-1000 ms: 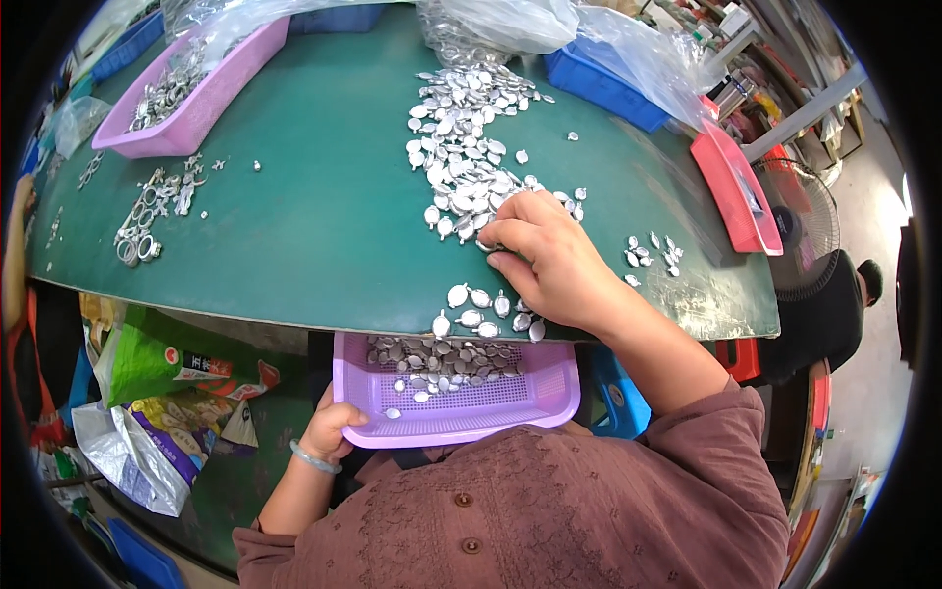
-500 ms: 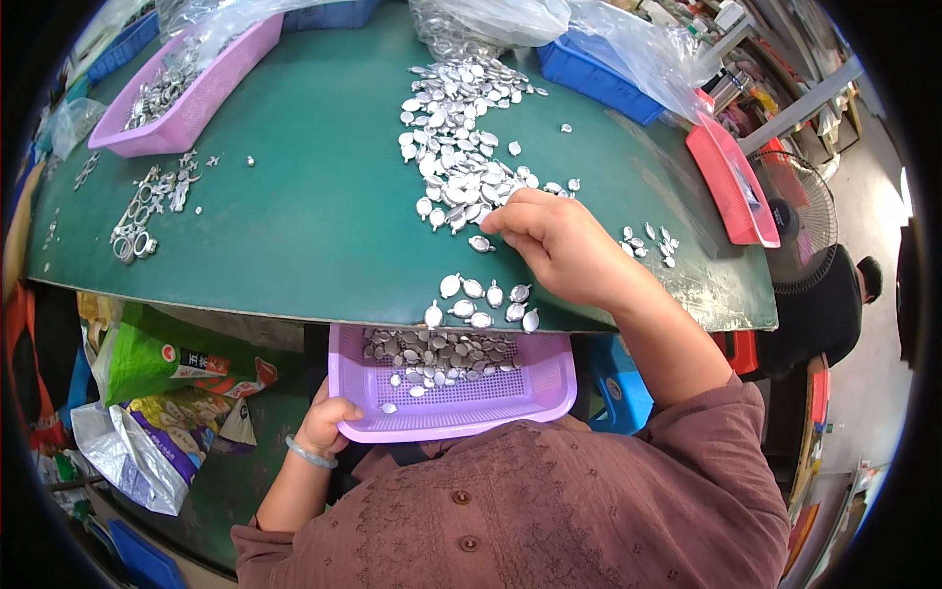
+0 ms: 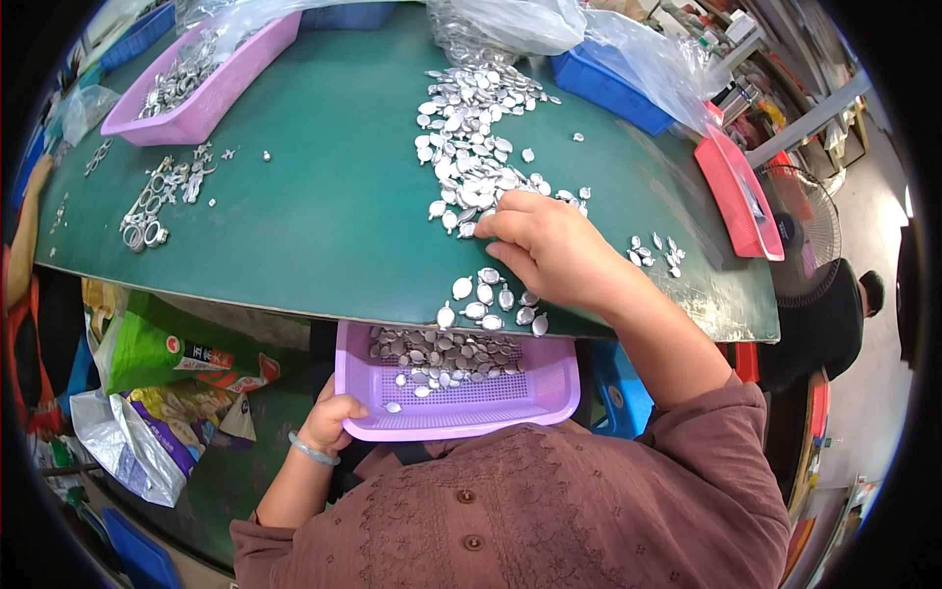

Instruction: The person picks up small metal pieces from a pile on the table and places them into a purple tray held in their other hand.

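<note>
My left hand point(image 3: 334, 420) grips the left near corner of a purple plastic basket point(image 3: 461, 430), thumb over the rim. The basket sits at the table's near edge, with many small silver oval metal charms point(image 3: 446, 355) inside. My right hand point(image 3: 554, 245) is over the table with fingers bent together. Its fingertips are at the near end of a long pile of the same charms point(image 3: 481, 147), close against one charm point(image 3: 466, 231). Whether they pinch a charm is hidden. Between that hand and the basket lies a loose group of charms point(image 3: 475, 310).
A small cluster of charms point(image 3: 643, 257) lies to the right on the green table point(image 3: 314, 216). Silver ring-shaped parts point(image 3: 152, 201) and a pink-purple basket point(image 3: 186, 123) are left. Blue point(image 3: 608, 88) and red point(image 3: 731, 196) trays and a fan point(image 3: 805, 236) stand right.
One charm has slid from the pile's near end toward the loose group. My right fingertips are now slightly left, by another charm. The left hand still holds the basket.
</note>
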{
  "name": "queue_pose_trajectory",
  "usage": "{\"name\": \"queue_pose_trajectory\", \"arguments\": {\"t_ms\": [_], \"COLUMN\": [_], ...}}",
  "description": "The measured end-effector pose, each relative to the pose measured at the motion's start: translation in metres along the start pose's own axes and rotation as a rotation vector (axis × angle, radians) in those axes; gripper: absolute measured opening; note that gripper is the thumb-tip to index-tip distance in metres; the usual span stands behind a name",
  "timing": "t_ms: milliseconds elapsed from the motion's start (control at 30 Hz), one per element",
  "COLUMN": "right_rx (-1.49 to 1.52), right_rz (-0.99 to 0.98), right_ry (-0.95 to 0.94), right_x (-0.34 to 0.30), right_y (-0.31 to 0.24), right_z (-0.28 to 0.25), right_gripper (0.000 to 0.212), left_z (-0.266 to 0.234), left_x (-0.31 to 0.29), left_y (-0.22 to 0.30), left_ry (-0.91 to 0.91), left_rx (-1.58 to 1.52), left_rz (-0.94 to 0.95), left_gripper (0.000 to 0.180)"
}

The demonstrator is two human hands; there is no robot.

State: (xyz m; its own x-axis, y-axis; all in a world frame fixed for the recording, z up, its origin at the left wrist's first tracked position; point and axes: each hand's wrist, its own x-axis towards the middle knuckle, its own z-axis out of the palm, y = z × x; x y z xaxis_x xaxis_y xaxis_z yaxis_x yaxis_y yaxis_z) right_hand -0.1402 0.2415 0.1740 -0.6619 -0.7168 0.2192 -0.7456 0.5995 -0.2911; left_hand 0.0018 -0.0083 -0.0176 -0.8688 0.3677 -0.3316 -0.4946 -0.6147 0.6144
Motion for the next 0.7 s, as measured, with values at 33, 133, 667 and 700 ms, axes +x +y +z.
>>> {"name": "queue_pose_trajectory", "arguments": {"t_ms": [33, 133, 667, 700], "right_rx": [0.053, 0.095, -0.070, -0.046], "right_rz": [-0.002, -0.010, 0.007, 0.009], "right_ry": [-0.021, 0.005, 0.023, 0.002], "right_x": [0.000, 0.004, 0.008, 0.007], "right_y": [-0.001, -0.001, 0.000, -0.002], "right_z": [-0.001, -0.004, 0.002, 0.002], "right_gripper": [0.013, 0.012, 0.013, 0.014], "left_z": [-0.001, -0.003, 0.001, 0.000], "left_x": [0.000, 0.000, 0.001, 0.001], "left_y": [0.000, 0.001, 0.003, 0.001], "left_ry": [-0.001, -0.010, -0.021, -0.019], "left_rx": [0.000, 0.003, -0.025, -0.028], "left_rz": [0.001, -0.005, -0.002, 0.000], "left_gripper": [0.073, 0.073, 0.067, 0.067]}}
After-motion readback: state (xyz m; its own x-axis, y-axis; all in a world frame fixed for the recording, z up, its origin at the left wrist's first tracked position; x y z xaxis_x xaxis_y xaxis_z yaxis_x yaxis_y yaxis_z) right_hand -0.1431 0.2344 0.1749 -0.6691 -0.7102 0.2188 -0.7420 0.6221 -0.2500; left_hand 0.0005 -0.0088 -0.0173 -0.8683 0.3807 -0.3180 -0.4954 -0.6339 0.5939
